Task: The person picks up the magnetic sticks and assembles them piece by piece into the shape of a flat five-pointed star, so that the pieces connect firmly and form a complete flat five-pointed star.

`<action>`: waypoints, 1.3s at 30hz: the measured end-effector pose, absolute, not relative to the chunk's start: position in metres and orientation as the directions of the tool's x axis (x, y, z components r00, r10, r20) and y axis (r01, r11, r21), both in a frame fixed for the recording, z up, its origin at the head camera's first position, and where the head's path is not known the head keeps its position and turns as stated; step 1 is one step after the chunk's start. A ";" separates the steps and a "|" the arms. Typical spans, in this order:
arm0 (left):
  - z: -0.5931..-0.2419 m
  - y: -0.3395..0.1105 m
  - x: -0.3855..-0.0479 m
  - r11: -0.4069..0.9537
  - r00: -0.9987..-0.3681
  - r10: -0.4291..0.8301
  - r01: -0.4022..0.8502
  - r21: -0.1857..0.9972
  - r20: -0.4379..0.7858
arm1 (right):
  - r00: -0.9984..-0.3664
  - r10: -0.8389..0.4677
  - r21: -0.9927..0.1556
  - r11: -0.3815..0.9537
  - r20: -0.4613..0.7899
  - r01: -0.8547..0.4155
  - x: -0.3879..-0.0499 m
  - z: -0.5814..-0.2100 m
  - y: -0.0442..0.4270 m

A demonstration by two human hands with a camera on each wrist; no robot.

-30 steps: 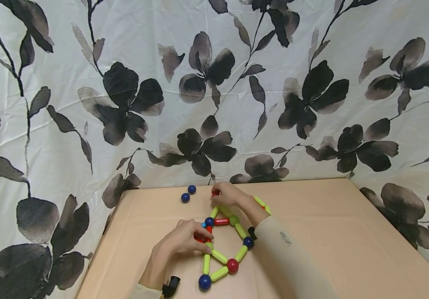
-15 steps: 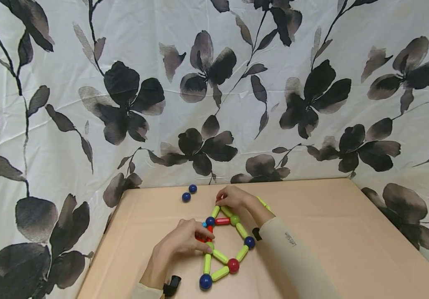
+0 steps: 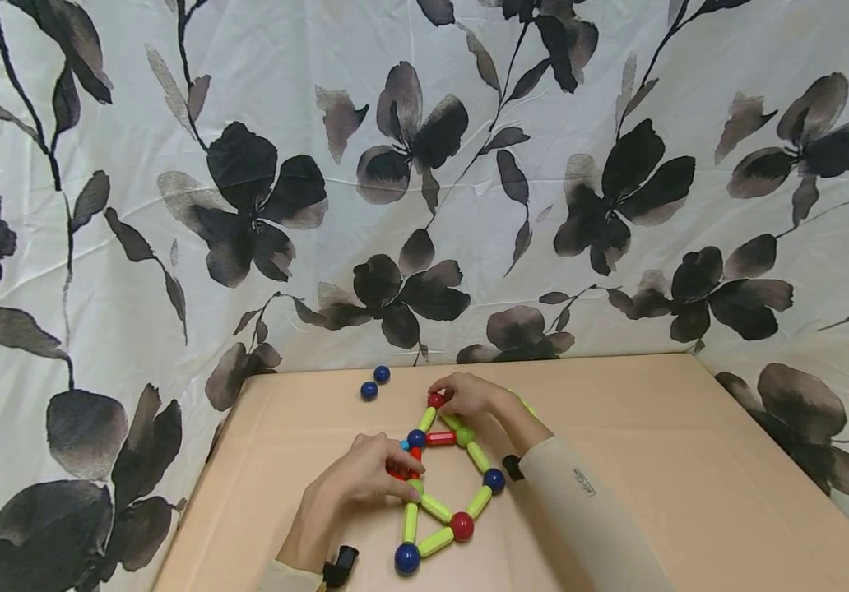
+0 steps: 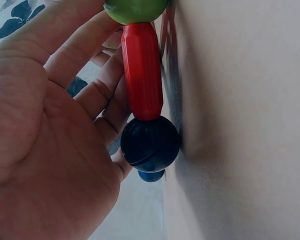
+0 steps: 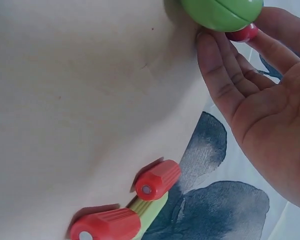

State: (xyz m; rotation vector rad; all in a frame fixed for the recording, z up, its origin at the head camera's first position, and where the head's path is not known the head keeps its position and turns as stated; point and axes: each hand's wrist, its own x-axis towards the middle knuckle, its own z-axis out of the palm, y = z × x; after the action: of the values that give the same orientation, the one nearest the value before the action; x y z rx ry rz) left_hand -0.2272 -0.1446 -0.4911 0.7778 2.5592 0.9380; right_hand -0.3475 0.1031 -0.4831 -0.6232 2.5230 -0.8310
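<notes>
A flat frame of magnetic sticks and balls lies on the table. At its far tip, my right hand (image 3: pixel 472 395) pinches a red ball (image 3: pixel 435 400), which meets the far ends of two lime sticks. One lime stick (image 3: pixel 428 420) leads to a blue ball (image 3: pixel 416 439), the other to a green ball (image 3: pixel 465 437). A red stick (image 3: pixel 441 439) joins those two balls. My left hand (image 3: pixel 368 473) holds the frame's left side, thumb at another green ball (image 3: pixel 415 487) and fingers around red sticks, partly hiding them. The left wrist view shows a red stick (image 4: pixel 142 72) between green and dark blue balls.
Two loose blue balls (image 3: pixel 368 390) lie near the table's (image 3: pixel 617 460) far edge. Beyond my right wrist are lime sticks (image 3: pixel 526 404), mostly hidden; the right wrist view shows red sticks (image 5: pixel 159 180) there. A floral cloth (image 3: pixel 513 205) hangs behind the table.
My right hand has brought the red ball rightward and nearer, onto the frame's far tip. Its fingers have since shifted slightly, exposing the ball. The left hand has stayed still.
</notes>
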 end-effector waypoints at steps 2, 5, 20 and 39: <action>-0.492 -0.145 -0.227 0.638 -0.807 0.583 0.384 0.667 -0.093 | -0.819 -0.525 -0.622 0.727 -0.230 -0.291 -0.345 -0.483 0.104; -0.492 -0.144 -0.227 0.639 -0.806 0.585 0.389 0.663 -0.091 | -0.828 -0.528 -0.591 0.735 -0.191 -0.332 -0.339 -0.479 0.108; -0.489 -0.143 -0.226 0.639 -0.810 0.577 0.369 0.674 -0.104 | -0.860 -0.506 -0.574 0.723 -0.061 -0.384 -0.262 -0.445 0.139; -0.489 -0.141 -0.226 0.667 -0.818 0.571 0.416 0.618 -0.065 | -0.864 -0.435 -0.502 0.823 -0.254 -0.266 -0.267 -0.482 0.143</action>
State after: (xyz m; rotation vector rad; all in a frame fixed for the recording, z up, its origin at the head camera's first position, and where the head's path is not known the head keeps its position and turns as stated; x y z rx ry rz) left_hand -0.2262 -0.1407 -0.4886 0.7945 2.6300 0.8823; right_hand -0.2665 0.1427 -0.4823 -0.5276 2.6460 -0.6540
